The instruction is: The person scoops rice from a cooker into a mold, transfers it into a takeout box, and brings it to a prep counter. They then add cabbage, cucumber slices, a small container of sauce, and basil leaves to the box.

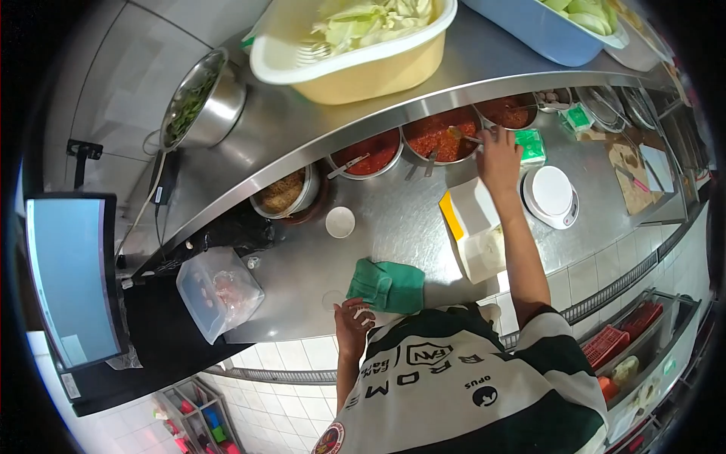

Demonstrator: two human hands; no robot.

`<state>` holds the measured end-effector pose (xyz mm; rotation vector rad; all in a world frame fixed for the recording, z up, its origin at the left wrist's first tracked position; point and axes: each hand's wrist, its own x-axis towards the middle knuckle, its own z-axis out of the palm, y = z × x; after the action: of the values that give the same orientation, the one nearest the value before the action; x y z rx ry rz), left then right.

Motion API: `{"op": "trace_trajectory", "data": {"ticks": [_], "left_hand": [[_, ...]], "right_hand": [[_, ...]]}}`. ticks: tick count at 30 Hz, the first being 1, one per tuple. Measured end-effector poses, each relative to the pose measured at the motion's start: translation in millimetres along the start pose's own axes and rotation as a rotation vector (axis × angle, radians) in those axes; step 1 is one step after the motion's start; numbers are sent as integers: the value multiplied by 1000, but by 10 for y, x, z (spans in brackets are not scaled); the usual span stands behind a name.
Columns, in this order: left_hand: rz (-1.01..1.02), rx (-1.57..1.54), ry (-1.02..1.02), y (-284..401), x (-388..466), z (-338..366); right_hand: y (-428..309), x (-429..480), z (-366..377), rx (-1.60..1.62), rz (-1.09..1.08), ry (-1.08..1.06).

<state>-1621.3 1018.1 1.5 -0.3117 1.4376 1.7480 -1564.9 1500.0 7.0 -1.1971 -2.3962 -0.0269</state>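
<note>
My right hand (pixel 501 162) reaches to the back of the steel counter and grips the handle of a metal utensil (pixel 466 136), whose end lies in a pot of chunky red sauce (pixel 442 135). Beneath my right forearm lies an open white paper box (pixel 482 249) with a yellow edge, partly hidden. My left hand (pixel 353 320) hovers by the counter's front edge with bent fingers, beside a folded green cloth (pixel 387 285). A clear round lid (pixel 333 301) lies just past its fingertips. A small white cup (pixel 340 222) stands farther back.
More sauce pots (pixel 371 153) line the back under a steel shelf (pixel 317 148). A white kitchen scale (pixel 550 193) stands right. A plastic container (pixel 218 295) and a monitor (pixel 76 278) are left. Basins (pixel 363 71) and a steel bowl of greens (pixel 207 110) sit on the shelf.
</note>
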Motion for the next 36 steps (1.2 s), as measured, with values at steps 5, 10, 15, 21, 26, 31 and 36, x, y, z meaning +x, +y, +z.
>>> {"op": "trace_trajectory", "data": {"ticks": [5,10,15,21,26,31,36], "left_hand": [[19,53,4,41,139,364],[67,95,37,135,157,587],[48,13,66,5,215,615],[20,152,-51,-12,315,838],[26,141,-51,-38,363,913],[26,142,-91,-85,404,875],[40,157,-125,-58,422,945]], "right_hand": [[-481,-149,-73,341,-330,-89],[-295,-45,104,751,-204,-35],[-97,10,-56,1025,309,-250],[-18,-111,134,806,-81,-180],[33,-254,-17,846,-126,-235],[104,-409,-270,897,-85,-400],[141,-589,-671,1026,90,-391]]}}
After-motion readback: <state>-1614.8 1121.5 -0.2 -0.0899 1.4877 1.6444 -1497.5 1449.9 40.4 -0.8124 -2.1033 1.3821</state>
